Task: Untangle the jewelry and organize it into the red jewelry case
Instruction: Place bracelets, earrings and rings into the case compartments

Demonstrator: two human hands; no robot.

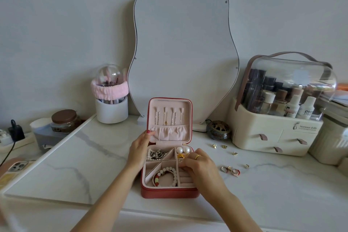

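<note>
Red case (169, 193) open on marble top (84, 156) w/ mirror (184, 43); L hand (139, 149) fingers grip lid; R hand (200, 167) grip unclear.

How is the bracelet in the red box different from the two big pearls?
The beaded bracelet is a ring of many small beads, white with some green and red; the two pearls are large, plain white balls. The bracelet lies in the front compartment of the jewelry case; the pearls sit in the back right one. Both are inside the case.

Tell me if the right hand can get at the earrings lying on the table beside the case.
Probably yes. The earrings lie uncovered on the marble just right of the right hand, with nothing between them.
</note>
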